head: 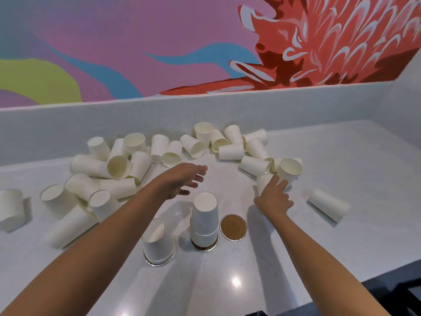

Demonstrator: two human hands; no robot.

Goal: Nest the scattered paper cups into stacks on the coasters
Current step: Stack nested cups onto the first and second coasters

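Several white paper cups lie scattered across the back of the white counter (296,247). Three round cork coasters sit near me. The left coaster (159,262) bears one upside-down cup (158,244). On the middle coaster (205,247) stands a short upside-down stack of nested cups (204,218). The right coaster (233,227) is bare. My left hand (182,179) hovers open above the counter behind the stack, holding nothing. My right hand (274,197) reaches to a cup (264,182) lying by the right pile, fingers touching it; a firm grip is not visible.
A low white backsplash (205,110) runs behind the cups under a colourful mural. One cup (328,207) lies alone at the right. Another cup (11,208) stands at the far left edge. The counter's front edge drops off at the lower right.
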